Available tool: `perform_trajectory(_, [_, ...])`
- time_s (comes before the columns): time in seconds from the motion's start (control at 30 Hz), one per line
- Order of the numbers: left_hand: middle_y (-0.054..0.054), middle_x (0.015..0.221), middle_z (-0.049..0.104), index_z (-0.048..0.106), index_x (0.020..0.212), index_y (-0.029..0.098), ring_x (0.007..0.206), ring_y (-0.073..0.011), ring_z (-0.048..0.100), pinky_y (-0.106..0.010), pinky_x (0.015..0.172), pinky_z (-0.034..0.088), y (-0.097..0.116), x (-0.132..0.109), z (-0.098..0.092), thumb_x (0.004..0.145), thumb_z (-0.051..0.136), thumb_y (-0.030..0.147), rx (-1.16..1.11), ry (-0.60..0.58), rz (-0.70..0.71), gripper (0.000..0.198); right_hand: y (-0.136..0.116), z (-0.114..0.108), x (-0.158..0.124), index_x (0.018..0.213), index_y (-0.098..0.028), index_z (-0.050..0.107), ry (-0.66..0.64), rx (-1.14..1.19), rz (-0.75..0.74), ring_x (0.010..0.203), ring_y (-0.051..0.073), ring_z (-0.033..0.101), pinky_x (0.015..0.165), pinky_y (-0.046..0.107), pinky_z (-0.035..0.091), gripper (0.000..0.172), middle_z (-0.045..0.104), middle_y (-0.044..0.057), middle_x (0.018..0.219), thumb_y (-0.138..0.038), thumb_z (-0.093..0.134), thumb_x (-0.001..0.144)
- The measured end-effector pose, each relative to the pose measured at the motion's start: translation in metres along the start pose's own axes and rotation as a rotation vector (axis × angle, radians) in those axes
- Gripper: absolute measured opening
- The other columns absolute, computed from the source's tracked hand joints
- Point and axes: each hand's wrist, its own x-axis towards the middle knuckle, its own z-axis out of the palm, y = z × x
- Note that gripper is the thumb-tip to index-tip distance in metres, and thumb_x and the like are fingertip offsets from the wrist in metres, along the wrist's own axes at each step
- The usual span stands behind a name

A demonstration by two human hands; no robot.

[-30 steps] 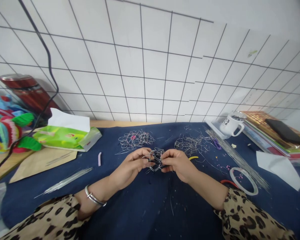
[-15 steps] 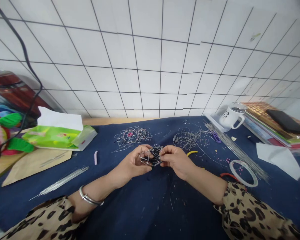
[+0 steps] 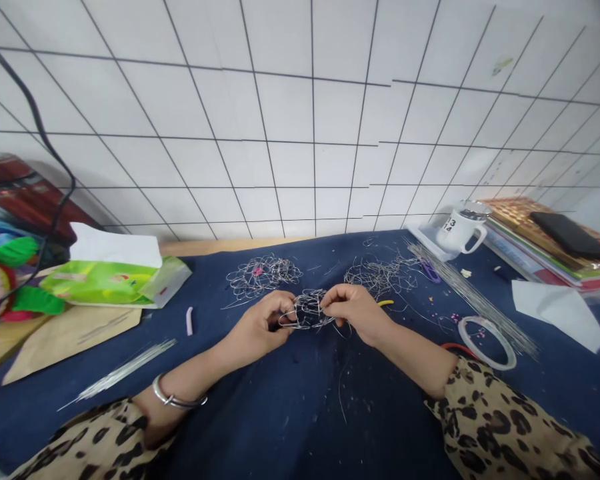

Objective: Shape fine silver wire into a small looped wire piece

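A small piece of looped silver wire, the wire flower (image 3: 307,311), hangs just above the dark blue cloth (image 3: 300,413) between both my hands. My left hand (image 3: 258,327) pinches its left side with closed fingers. My right hand (image 3: 355,311) pinches its right side, fingers closed. Behind them on the cloth lie a flat wire flower with a pink centre (image 3: 263,274) and a loose tangle of wire loops (image 3: 380,275).
A green tissue pack (image 3: 111,275) and a brown envelope (image 3: 65,333) lie at the left, with straight wires (image 3: 125,367) in front. A long wire bundle (image 3: 473,300), a tape ring (image 3: 486,343), a white mug (image 3: 461,228), white paper (image 3: 555,305) and stacked books (image 3: 550,243) sit at the right. Tiled wall behind.
The wire flower has turned between my fingers and sits slightly lower and flatter. My hands have stayed together; the view shifted a little.
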Motion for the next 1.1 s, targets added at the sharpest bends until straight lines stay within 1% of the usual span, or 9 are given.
perform_trajectory(0.2, [-0.007, 0.109, 0.048, 0.049, 0.084, 0.018, 0.075, -0.0095, 0.053, -0.024, 0.067, 0.049, -0.008, 0.002, -0.004, 0.074, 0.052, 0.011, 0.231, -0.03, 0.061, 0.012, 0.006, -0.005, 0.005, 0.074, -0.017, 0.064, 0.003, -0.179, -0.073, 0.048, 0.007, 0.045, 0.045, 0.019, 0.036, 0.01, 0.053, -0.003, 0.061, -0.016, 0.059, 0.066])
perform_trajectory(0.3, [-0.008, 0.111, 0.049, 0.049, 0.088, 0.019, 0.085, -0.0141, 0.054, -0.026, 0.07, 0.049, -0.016, 0.002, -0.008, 0.073, 0.051, 0.009, 0.458, 0.004, 0.183, 0.018, 0.01, -0.007, 0.008, 0.072, -0.017, 0.065, 0.013, -0.301, -0.234, 0.058, 0.009, 0.051, 0.055, 0.021, 0.041, 0.009, 0.057, -0.001, 0.067, -0.014, 0.059, 0.066])
perform_trajectory(0.43, [-0.01, 0.112, 0.051, 0.05, 0.096, 0.02, 0.103, -0.0197, 0.051, -0.033, 0.083, 0.047, -0.024, 0.002, -0.013, 0.076, 0.049, 0.009, 0.722, 0.052, 0.369, 0.022, 0.012, -0.007, 0.005, 0.07, -0.017, 0.065, 0.066, -0.437, -0.495, 0.072, 0.01, 0.054, 0.071, 0.023, 0.043, 0.013, 0.058, 0.001, 0.078, -0.008, 0.057, 0.067])
perform_trajectory(0.6, [-0.011, 0.109, 0.055, 0.054, 0.098, 0.02, 0.1, -0.0197, 0.054, -0.033, 0.084, 0.047, -0.021, 0.002, -0.015, 0.08, 0.048, 0.016, 0.785, 0.109, 0.425, 0.019, 0.004, 0.001, -0.002, 0.07, -0.016, 0.064, 0.113, -0.545, -0.592, 0.074, 0.011, 0.053, 0.072, 0.023, 0.042, 0.015, 0.056, 0.002, 0.079, -0.004, 0.055, 0.067])
perform_trajectory(0.73, [-0.01, 0.107, 0.057, 0.059, 0.09, 0.021, 0.102, -0.0212, 0.054, -0.034, 0.089, 0.043, -0.006, -0.005, -0.014, 0.074, 0.058, 0.018, 0.597, 0.248, 0.349, 0.016, -0.021, 0.004, -0.012, 0.071, -0.016, 0.064, 0.048, -0.616, -0.626, 0.074, 0.011, 0.053, 0.072, 0.022, 0.041, 0.017, 0.057, 0.002, 0.081, -0.004, 0.054, 0.066])
perform_trajectory(0.83, [-0.01, 0.105, 0.058, 0.062, 0.084, 0.021, 0.094, -0.0211, 0.055, -0.035, 0.086, 0.044, 0.006, -0.015, -0.006, 0.066, 0.066, 0.019, 0.397, 0.323, 0.267, 0.018, -0.048, 0.002, -0.019, 0.072, -0.016, 0.066, -0.029, -0.674, -0.545, 0.07, 0.01, 0.054, 0.069, 0.022, 0.041, 0.017, 0.06, 0.002, 0.082, -0.005, 0.055, 0.065])
perform_trajectory(0.93, [-0.01, 0.108, 0.055, 0.064, 0.083, 0.02, 0.083, -0.018, 0.055, -0.033, 0.076, 0.048, 0.018, -0.023, 0.008, 0.063, 0.07, 0.021, 0.147, 0.342, 0.164, 0.021, -0.078, 0.0, -0.024, 0.071, -0.017, 0.067, -0.105, -0.757, -0.44, 0.067, 0.011, 0.055, 0.062, 0.021, 0.04, 0.018, 0.063, 0.002, 0.079, -0.006, 0.056, 0.062])
perform_trajectory(1.0, [-0.01, 0.109, 0.054, 0.063, 0.084, 0.018, 0.09, -0.0189, 0.054, -0.032, 0.077, 0.047, 0.027, -0.028, 0.018, 0.064, 0.071, 0.021, -0.059, 0.332, 0.098, 0.021, -0.098, 0.0, -0.027, 0.071, -0.016, 0.067, -0.21, -0.816, -0.366, 0.064, 0.012, 0.056, 0.057, 0.02, 0.038, 0.019, 0.065, 0.002, 0.072, -0.005, 0.056, 0.06])
perform_trajectory(1.1, [-0.008, 0.098, 0.058, 0.061, 0.088, 0.018, 0.096, -0.0188, 0.054, -0.029, 0.078, 0.046, 0.041, -0.032, 0.031, 0.07, 0.067, 0.019, -0.38, 0.318, 0.026, 0.019, -0.119, 0.0, -0.033, 0.067, -0.015, 0.067, -0.247, -0.904, -0.366, 0.062, 0.013, 0.056, 0.052, 0.021, 0.036, 0.017, 0.066, 0.004, 0.07, -0.007, 0.055, 0.059])
